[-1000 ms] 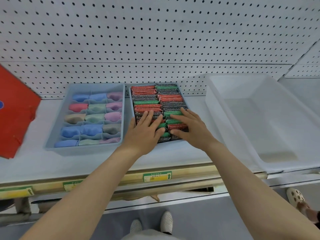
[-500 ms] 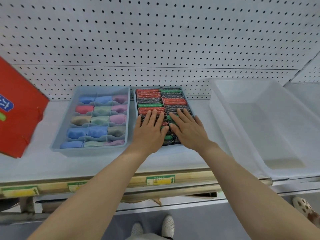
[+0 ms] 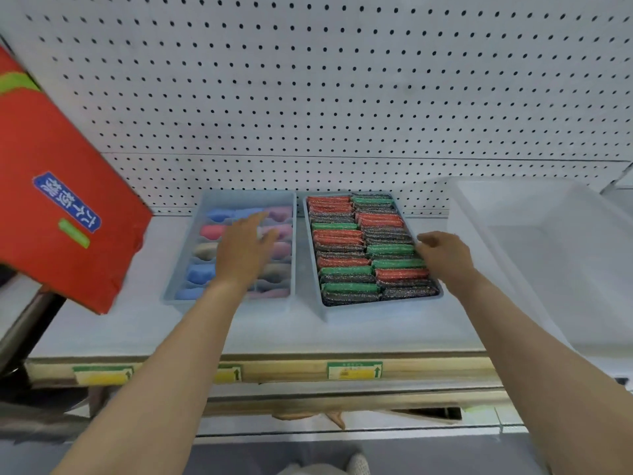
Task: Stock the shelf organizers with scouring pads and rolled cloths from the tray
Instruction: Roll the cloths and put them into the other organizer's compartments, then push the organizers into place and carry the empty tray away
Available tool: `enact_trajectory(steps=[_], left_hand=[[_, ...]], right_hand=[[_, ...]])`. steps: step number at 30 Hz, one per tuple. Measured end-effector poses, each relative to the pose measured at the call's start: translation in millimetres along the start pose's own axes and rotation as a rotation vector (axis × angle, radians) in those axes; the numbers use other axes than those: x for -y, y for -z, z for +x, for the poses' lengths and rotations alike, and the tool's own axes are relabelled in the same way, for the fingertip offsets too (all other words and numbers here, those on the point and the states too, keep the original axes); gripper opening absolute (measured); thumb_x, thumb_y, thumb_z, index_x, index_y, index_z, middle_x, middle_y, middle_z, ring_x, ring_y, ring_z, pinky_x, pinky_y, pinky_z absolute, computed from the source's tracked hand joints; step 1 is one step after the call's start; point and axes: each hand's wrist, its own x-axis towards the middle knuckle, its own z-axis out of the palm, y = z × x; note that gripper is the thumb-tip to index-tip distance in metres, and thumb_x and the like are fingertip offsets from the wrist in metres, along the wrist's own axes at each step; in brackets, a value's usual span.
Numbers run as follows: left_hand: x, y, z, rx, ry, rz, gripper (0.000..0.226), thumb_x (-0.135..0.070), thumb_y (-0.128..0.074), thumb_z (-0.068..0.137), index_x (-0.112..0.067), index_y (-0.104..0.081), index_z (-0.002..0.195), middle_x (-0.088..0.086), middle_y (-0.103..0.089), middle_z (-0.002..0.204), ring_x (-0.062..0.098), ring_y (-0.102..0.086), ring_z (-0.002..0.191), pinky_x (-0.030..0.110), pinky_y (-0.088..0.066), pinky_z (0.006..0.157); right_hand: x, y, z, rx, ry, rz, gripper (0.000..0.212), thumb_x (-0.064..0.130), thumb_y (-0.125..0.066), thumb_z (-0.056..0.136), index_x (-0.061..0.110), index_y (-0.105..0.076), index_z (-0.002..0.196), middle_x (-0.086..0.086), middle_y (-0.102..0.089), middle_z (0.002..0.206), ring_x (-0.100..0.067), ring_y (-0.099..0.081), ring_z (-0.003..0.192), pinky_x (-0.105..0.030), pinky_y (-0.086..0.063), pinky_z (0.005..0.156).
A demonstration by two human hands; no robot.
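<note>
Two blue organizers sit side by side on the white shelf point(image 3: 102, 323) against the pegboard point(image 3: 342, 97). The left hand point(image 3: 239, 255) hovers over the left organizer point(image 3: 178, 289), its fingers point(image 3: 255, 222) straight and loosely spread above the rolled cloths point(image 3: 198, 273), gripping nothing; whether they touch the cloths cannot be told. The right hand point(image 3: 445, 258) is at the right rim of the right organizer point(image 3: 313, 289), fingers point(image 3: 426, 238) curled beside the packed scouring pads point(image 3: 346, 260); whether they hold the rim is unclear. The clear tray point(image 3: 486, 255) stands just right.
</note>
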Motion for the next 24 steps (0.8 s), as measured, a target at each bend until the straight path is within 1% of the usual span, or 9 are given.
enact_trajectory(steps=[3,5,7,10,14,16,19,22,24], left_hand=[[64.9,36.0,1.0,-0.155,0.176,0.106,0.039,-0.04,-0.056,0.092,-0.018,-0.065,0.123,0.016,-0.07,0.112,0.039,-0.059,0.106,0.043,-0.041,0.091],[95.0,51.6,-3.8,-0.162,0.328,0.098,0.043,-0.041,-0.06,0.091,-0.016,-0.064,0.126,0.018,-0.069,0.115,0.04,-0.059,0.109,0.044,-0.043,0.094],[115.8,56.5,-8.4,-0.128,0.438,0.016,0.045,-0.035,-0.065,0.092,-0.01,-0.063,0.129,0.018,-0.067,0.12,0.037,-0.059,0.115,0.043,-0.043,0.1],[132.7,56.0,-13.3,-0.116,0.544,-0.297,0.038,-0.026,-0.071,0.088,-0.005,-0.068,0.121,0.015,-0.067,0.122,0.033,-0.062,0.111,0.047,-0.048,0.1],[134.1,55.3,-17.3,-0.111,0.583,-0.563,0.009,-0.013,-0.072,0.086,-0.014,-0.072,0.095,0.013,-0.07,0.098,0.027,-0.063,0.092,0.042,-0.051,0.086],[131.9,56.1,-17.5,-0.139,0.589,-0.611,0.01,-0.009,-0.073,0.085,-0.017,-0.071,0.091,0.012,-0.069,0.094,0.027,-0.063,0.089,0.043,-0.052,0.085],[130.2,57.9,-18.0,-0.188,0.621,-0.635,0.016,-0.006,-0.071,0.085,-0.014,-0.072,0.099,0.01,-0.069,0.096,0.026,-0.062,0.09,0.043,-0.052,0.09],[131.1,61.1,-19.2,-0.214,0.63,-0.625,0.023,-0.006,-0.07,0.086,-0.009,-0.073,0.109,0.008,-0.069,0.099,0.025,-0.063,0.092,0.041,-0.053,0.092],[132.3,64.6,-19.3,-0.217,0.625,-0.613,0.023,-0.007,-0.068,0.087,-0.008,-0.072,0.11,0.006,-0.069,0.099,0.024,-0.062,0.092,0.038,-0.052,0.091]], right_hand=[[-6.4,-2.5,0.3,0.047,-0.178,0.191,0.028,0.018,-0.064,0.093,0.005,-0.07,0.117,-0.011,-0.069,0.101,-0.025,-0.064,0.089,-0.038,-0.052,0.094],[-7.8,-4.1,-0.6,0.035,-0.22,0.294,0.027,0.015,-0.066,0.092,0.004,-0.069,0.117,-0.009,-0.067,0.097,-0.025,-0.064,0.084,-0.035,-0.052,0.086],[-6.2,-5.3,-2.2,0.025,-0.265,0.401,0.02,0.01,-0.066,0.092,0.004,-0.07,0.111,-0.01,-0.068,0.093,-0.027,-0.065,0.08,-0.033,-0.054,0.076],[-0.7,-7.9,-4.9,0.003,-0.325,0.469,0.013,0.002,-0.066,0.09,0.009,-0.07,0.101,-0.006,-0.065,0.083,-0.021,-0.062,0.069,-0.026,-0.048,0.06],[3.2,-18.5,-1.9,0.006,-0.335,0.423,0.013,0.004,-0.071,0.086,0.008,-0.075,0.098,-0.008,-0.067,0.08,-0.025,-0.059,0.071,-0.035,-0.052,0.071],[5.7,-23.0,-0.9,0.004,-0.347,0.421,0.013,0.004,-0.073,0.084,0.008,-0.076,0.096,-0.01,-0.069,0.083,-0.028,-0.059,0.073,-0.042,-0.054,0.078],[8.8,-29.0,-1.1,0.005,-0.358,0.423,0.012,0.003,-0.074,0.082,0.009,-0.076,0.093,-0.014,-0.07,0.087,-0.028,-0.06,0.071,-0.044,-0.056,0.079],[11.3,-34.8,-2.0,0.018,-0.374,0.446,0.012,0.002,-0.074,0.081,0.014,-0.076,0.082,-0.017,-0.072,0.091,-0.03,-0.064,0.077,-0.053,-0.056,0.088],[13.5,-37.9,-3.2,0.026,-0.384,0.471,0.011,0.003,-0.074,0.081,0.014,-0.076,0.084,-0.017,-0.073,0.089,-0.031,-0.064,0.079,-0.054,-0.054,0.091]])
